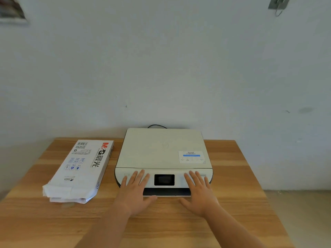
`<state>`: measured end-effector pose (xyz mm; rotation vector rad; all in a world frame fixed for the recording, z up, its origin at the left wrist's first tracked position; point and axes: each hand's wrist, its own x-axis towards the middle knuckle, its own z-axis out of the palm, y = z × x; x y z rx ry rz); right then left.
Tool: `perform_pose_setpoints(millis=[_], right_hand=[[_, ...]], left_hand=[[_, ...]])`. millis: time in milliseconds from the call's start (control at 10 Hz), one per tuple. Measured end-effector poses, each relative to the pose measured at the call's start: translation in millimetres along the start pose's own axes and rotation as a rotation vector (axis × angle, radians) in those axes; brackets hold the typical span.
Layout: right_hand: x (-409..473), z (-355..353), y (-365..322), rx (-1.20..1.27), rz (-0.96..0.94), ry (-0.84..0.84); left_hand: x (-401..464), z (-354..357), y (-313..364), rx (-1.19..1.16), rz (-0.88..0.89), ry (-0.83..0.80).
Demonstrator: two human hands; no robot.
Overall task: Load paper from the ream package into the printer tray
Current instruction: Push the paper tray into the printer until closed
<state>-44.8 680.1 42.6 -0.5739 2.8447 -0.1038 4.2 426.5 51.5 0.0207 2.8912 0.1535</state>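
Observation:
A flat white printer [161,149] sits at the back middle of the wooden table [241,203], with a dark screen [164,179] on its front panel and a dark tray slot [166,192] below it. A white ream package [80,169] with red and black print lies to the printer's left, its near end torn open. My left hand [136,190] lies flat, fingers spread, over the printer's front left. My right hand [198,191] lies flat over the front right. Both hold nothing.
A pale wall stands right behind the table. A black cable [156,125] loops behind the printer. A label sticker [191,156] is on the printer lid. The table's right edge drops to the floor.

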Motion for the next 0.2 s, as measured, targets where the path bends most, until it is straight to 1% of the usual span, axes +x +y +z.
perform_pose_setpoints(millis=[200], right_hand=[[-24, -39, -6, 0.047, -0.004, 0.018]], left_hand=[[-22, -39, 15, -0.022, 0.002, 0.006]])
